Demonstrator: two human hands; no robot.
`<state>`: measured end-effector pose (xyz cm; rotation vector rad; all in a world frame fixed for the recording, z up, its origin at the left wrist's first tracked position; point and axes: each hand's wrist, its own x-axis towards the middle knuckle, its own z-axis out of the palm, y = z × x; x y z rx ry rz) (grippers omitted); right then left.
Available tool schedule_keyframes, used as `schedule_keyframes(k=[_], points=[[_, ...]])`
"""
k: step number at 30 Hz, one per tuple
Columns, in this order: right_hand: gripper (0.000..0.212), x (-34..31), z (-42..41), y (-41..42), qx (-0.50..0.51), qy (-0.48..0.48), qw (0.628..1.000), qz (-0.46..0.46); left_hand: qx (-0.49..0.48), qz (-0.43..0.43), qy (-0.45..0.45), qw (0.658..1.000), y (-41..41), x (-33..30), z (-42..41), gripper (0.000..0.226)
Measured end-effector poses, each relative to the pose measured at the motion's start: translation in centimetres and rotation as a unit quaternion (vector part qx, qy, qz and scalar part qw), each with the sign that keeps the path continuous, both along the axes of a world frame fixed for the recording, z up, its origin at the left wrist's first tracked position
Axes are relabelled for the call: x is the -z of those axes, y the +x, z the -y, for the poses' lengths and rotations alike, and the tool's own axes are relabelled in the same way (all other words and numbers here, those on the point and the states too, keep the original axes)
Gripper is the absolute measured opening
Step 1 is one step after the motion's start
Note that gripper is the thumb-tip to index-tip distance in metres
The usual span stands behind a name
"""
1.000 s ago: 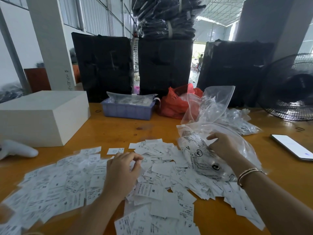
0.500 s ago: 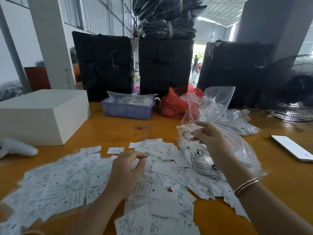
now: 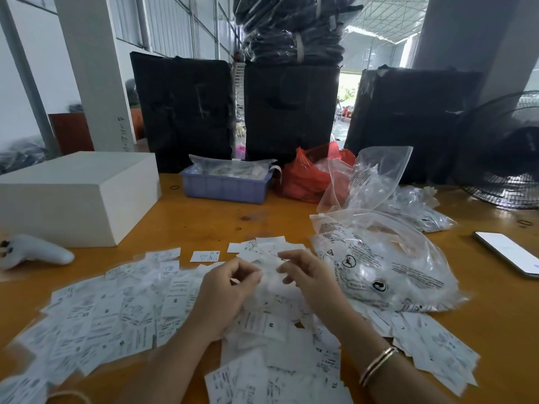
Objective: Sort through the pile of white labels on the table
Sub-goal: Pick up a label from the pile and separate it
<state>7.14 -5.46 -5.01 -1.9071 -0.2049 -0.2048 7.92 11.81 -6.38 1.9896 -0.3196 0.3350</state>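
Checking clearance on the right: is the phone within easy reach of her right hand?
Probably yes: the right hand has bare table to the phone, though the clear plastic bag bulges between them.

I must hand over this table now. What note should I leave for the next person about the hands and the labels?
Left hand: fingers curled over the pile of white labels; whether it pinches one is too blurred to tell.
Right hand: fingers loosely bent above the pile, holding nothing visible.
Labels lie spread loose across the wooden table; the clear plastic bag lies beside them on the right.
Done: no sorted stacks visible.
Left: sort nearly the whole pile.
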Motion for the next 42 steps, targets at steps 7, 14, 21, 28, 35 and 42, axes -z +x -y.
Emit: schedule_keyframes(k=[7,14,21,28,35,42], points=[[0.041,2.1,0.6,0.4,0.034,-0.43,0.902,0.025,-0.018,-0.055,-0.098,0.994,-0.1,-0.5,0.0,0.012],[0.023,2.2,0.6,-0.1,0.111,-0.337,0.926,0.127,0.001,-0.063,-0.144,0.988,-0.5,-1.0,-0.1,0.011],[0.032,1.5,0.0,-0.9,0.103,-0.086,0.981,0.143,0.026,-0.064,-0.135,0.988,-0.4,-0.8,0.5,0.003],[0.015,0.8,-0.5,-1.5,-0.009,-0.027,0.997,0.069,0.044,-0.032,-0.084,0.995,-0.4,-0.5,0.6,0.006],[0.007,0.9,-0.3,-1.2,0.037,0.109,0.993,0.029,0.08,-0.073,-0.04,0.993,-0.5,-0.3,0.5,0.014],[0.011,1.0,-0.4,-1.2,0.014,0.116,0.993,-0.002,-0.021,-0.071,-0.197,0.978,-0.2,-0.7,0.4,0.004]])
